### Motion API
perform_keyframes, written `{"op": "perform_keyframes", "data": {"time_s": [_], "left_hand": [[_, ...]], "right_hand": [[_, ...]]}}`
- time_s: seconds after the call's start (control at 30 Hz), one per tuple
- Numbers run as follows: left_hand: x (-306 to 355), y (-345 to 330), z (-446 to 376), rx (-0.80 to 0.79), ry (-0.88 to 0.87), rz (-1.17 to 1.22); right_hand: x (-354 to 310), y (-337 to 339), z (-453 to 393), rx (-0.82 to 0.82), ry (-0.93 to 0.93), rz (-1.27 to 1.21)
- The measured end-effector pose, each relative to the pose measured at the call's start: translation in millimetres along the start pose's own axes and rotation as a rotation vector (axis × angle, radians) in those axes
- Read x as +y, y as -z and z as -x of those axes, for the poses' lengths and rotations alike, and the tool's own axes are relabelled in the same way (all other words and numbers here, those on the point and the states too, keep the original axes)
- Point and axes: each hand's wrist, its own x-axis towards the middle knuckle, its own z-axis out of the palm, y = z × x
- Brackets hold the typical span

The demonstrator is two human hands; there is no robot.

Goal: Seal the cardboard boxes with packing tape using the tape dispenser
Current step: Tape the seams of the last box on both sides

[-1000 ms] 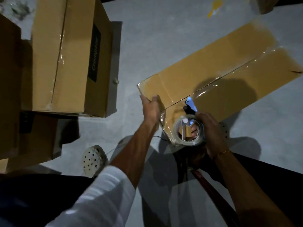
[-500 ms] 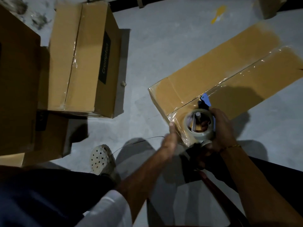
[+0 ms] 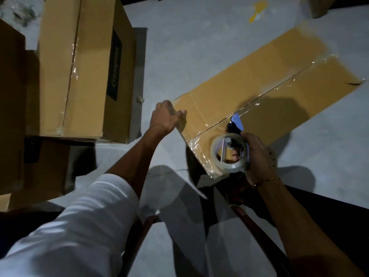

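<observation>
On the grey concrete floor (image 3: 199,47), dimly lit, nearest lies the end of a long cardboard box (image 3: 269,84). At that end the right hand (image 3: 257,158) grips the tape dispenser (image 3: 229,150), blue blade pointing along the taped seam. The left hand (image 3: 165,116) curls over the box's near corner. Its long axis runs away rightward. Beyond-left stand stacked boxes (image 3: 79,66).
</observation>
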Motion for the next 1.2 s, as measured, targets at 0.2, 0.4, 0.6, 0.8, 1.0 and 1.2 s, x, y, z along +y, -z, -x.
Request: {"op": "perform_keyframes", "data": {"time_s": [0.2,0.4,0.6,0.8,1.0,1.2], "left_hand": [[-60.7,80.0,20.0,-0.249,0.193,-0.269],[-110.4,124.3,40.6,-0.746,0.525,-0.594],[-63.4,69.7,37.4,-0.39,-0.005,-0.171],[-6.5,16.0,23.1,-0.237,-0.046,-0.189],[-2.9,-4.5,34.3,-0.153,-0.089,-0.363],[26.2,-6.4,43.3,-0.195,-0.071,-0.556]], "right_hand": [[60.4,-49.9,58.8,-0.18,-0.065,0.098],[117.3,-65.2,109.3,-0.762,-0.273,0.42],[96.7,-44.3,91.4,-0.783,-0.246,0.51],[46.3,-3.9,42.4,-0.45,-0.209,0.289],[11.4,1.1,22.2,-0.426,-0.203,0.031],[-75.3,-12.1,21.7,-0.457,0.018,0.308]]}}
